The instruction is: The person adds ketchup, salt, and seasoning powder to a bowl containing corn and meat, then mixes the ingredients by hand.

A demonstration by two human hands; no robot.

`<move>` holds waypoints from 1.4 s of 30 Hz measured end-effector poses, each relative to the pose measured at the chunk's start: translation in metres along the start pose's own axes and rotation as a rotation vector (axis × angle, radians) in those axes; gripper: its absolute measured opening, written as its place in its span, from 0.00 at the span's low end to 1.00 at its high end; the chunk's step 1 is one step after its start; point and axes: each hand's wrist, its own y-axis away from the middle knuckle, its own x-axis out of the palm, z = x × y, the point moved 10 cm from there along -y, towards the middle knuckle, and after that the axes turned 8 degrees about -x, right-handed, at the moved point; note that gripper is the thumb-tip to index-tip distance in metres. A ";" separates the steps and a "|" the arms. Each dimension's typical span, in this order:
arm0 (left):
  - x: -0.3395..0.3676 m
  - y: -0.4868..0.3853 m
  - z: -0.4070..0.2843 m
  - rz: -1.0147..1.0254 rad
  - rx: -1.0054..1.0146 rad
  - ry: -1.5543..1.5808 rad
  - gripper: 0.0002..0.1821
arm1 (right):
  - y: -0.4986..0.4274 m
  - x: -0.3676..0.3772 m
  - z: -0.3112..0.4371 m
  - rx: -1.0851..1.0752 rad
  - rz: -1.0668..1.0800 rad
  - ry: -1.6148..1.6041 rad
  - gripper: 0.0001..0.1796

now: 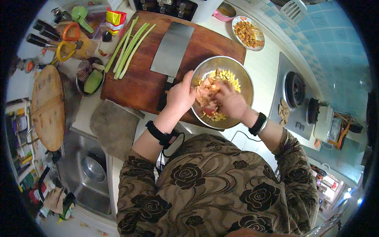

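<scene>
A stainless steel mixing bowl [248, 80] rests on the near right part of a brown wooden cutting board [130, 91]. My left hand [181, 93] grips its left rim, thumb on the upper side. Inside the bowl lie pinkish raw meat [202, 91] and small yellow pieces [230, 76], possibly corn kernels. Blurred by motion, my right hand [232, 102] is down in the bowl against the meat; its fingers are partly indistinct. A cleaver [173, 49] lies flat on the board, left of the bowl, with its dark handle towards me.
Green stalks [131, 50] lie on the board's left. A plate of diced food [248, 33] stands behind the bowl, near a pink pot [224, 13]. The gas stove [278, 97] is at right. At left are a vegetable bowl [102, 81], grey cloth [114, 127], knife block [83, 44] and sink [78, 189].
</scene>
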 end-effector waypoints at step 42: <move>0.012 -0.024 -0.004 0.246 0.091 -0.125 0.37 | -0.034 0.017 0.007 0.178 -0.016 -0.191 0.29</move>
